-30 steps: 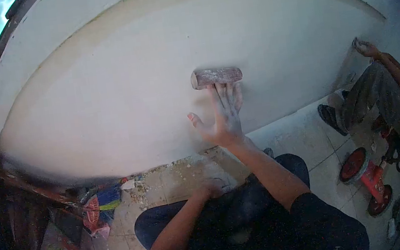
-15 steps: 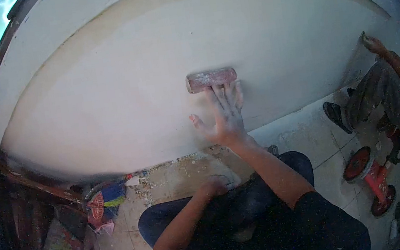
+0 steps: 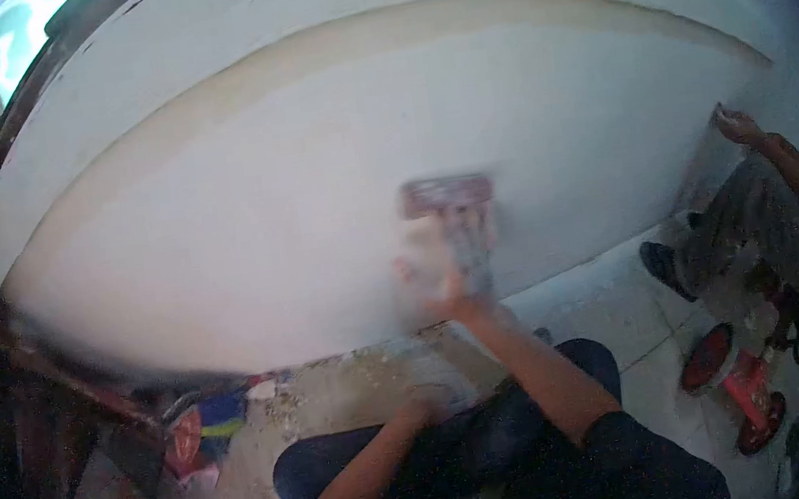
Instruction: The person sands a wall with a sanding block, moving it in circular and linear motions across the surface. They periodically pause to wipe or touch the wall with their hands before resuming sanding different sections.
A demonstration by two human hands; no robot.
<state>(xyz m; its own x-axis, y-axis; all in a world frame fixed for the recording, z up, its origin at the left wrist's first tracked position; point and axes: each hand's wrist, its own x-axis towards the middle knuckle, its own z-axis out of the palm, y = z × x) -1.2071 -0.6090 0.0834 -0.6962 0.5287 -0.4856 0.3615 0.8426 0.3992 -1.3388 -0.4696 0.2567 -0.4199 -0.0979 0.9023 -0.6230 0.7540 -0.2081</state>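
My right hand point(image 3: 461, 259) is blurred by motion against the white wall panel point(image 3: 263, 207). Its fingers reach up onto a dusty, reddish-brown sanding block point(image 3: 446, 194), which lies flat on the panel, and the thumb sticks out to the left. White dust coats the fingers. Low in front of my body, my left hand point(image 3: 437, 401) hangs by my lap near the floor; its fingers are smeared and I cannot make out their shape.
At right, a co-worker's hand point(image 3: 736, 124) touches the wall. A red power tool point(image 3: 741, 386) lies on the tiled floor point(image 3: 630, 315). Bits of debris line the wall's foot. Colourful cloths point(image 3: 211, 426) and dark clutter point(image 3: 81, 433) are at left.
The view has tilted up, so the wall sits lower in the frame. The sanding block and my right hand now blur as they move over the panel.
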